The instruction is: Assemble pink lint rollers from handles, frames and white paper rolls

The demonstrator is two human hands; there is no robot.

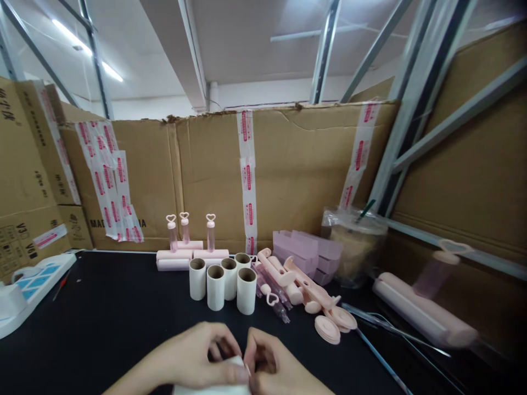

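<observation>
At the near edge of the table, my left hand (197, 351) is closed around a white piece (214, 389) that looks like a tube lying on its side. Its lower part is cut off by the frame. My right hand (278, 365) pinches at the right end of this piece, its fingertips close to those of the left. A small pale pink edge shows between the hands, too little of it to name. Just beyond them stand several white cardboard tubes (216, 288) with open tops.
Behind the tubes are pink cylinders (173, 255) with three heart-handled plungers (211, 233). To the right lie pink plastic parts (304, 282), round caps (327, 329) and lilac boxes (294, 249). A bagged cup (356, 247) stands farther right; a power strip (37, 291) lies left.
</observation>
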